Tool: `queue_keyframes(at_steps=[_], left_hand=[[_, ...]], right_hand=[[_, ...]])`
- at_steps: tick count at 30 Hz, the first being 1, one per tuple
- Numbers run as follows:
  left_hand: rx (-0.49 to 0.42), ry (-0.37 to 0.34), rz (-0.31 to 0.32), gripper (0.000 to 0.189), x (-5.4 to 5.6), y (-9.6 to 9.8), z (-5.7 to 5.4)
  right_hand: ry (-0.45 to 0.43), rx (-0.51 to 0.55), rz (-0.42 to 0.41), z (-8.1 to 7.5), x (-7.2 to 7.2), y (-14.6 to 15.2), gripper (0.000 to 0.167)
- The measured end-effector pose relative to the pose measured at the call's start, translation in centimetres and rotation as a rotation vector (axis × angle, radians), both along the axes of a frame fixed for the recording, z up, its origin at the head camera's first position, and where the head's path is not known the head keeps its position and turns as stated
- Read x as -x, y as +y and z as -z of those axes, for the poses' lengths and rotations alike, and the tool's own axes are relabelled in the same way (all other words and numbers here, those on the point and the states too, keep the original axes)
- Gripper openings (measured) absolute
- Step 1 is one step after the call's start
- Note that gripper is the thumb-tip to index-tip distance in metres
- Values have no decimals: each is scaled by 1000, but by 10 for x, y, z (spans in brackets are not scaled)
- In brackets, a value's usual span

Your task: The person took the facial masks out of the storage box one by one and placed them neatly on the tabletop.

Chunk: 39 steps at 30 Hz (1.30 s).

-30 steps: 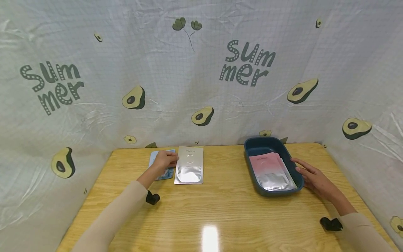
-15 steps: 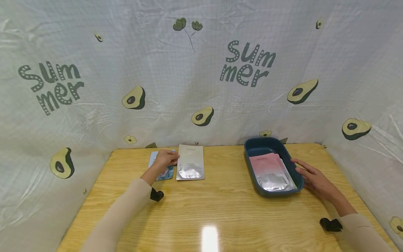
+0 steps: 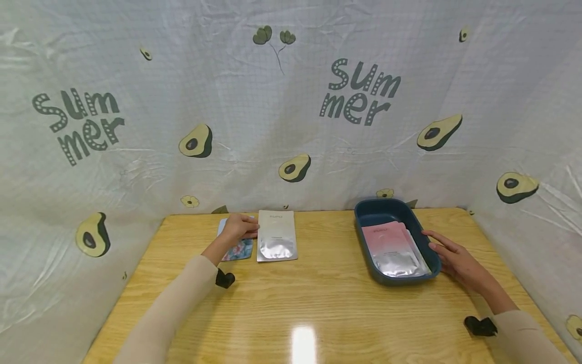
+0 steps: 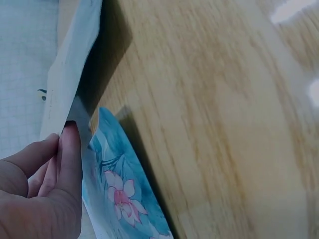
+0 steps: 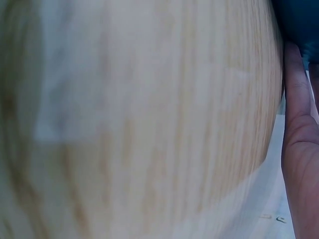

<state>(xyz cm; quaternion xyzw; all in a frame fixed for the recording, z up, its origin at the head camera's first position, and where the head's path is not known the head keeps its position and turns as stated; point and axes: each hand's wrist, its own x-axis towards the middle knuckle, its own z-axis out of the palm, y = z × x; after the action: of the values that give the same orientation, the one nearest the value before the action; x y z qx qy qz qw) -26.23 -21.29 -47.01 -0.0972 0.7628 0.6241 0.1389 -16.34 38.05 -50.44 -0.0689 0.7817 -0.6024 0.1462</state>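
Desk [image 3: 327, 290] by avocado sheet [image 3: 241, 91]: L hand [image 3: 237, 226] on silver pack [image 3: 277, 237], R hand [image 3: 463, 264] at bin [image 3: 401, 280]

Clock = head view, centred mid-desk. Silver pack's at 11, held edge off desk per shadow in L wrist view; can't tell re: far edge. L hand pinches its 9 o'clock edge b/w thumb & fingers. Blue pack [image 3: 242, 251] at 10, partly under L hand. R hand at 3, fingers straight, tips against bin's 3 o'clock rim. Bin at 2, w/ pink pack [image 3: 388, 245] over a paler pack [image 3: 419, 253].

Risks, IMO: edge-only pinch, so silver pack could slip or swing if moved fast. Blue pack might get dragged b/c L hand's so low over it. Bin could skid if R hand pushes.
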Motion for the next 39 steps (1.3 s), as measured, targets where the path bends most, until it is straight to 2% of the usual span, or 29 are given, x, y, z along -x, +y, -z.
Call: queue_keyframes(at_steps=[8,12,16,23,28,32,36,39], left_hand=[[149,104,-3,24,-1,3,2],[141,134,-4,25,0,-2,1],[121,131,-1,26,4,-7,-2],[111,136,50,29,1,6,-9],[130,156,154,28,-5,30,-12],[173,208,254,26,-10,54,-15],[261,284,401,26,-17,79,-20],[346,377,518,26,-21,99,-22]], right_hand=[[-3,8,-6,1,1,1,57],[1,12,-4,-1,1,0,57],[3,14,-3,-2,2,0,57],[-13,23,3,1,3,1,57],[-13,22,-3,2,3,2,56],[-18,31,-3,1,3,3,56],[-14,36,-9,0,2,2,56],[-7,37,-20,0,2,3,56]])
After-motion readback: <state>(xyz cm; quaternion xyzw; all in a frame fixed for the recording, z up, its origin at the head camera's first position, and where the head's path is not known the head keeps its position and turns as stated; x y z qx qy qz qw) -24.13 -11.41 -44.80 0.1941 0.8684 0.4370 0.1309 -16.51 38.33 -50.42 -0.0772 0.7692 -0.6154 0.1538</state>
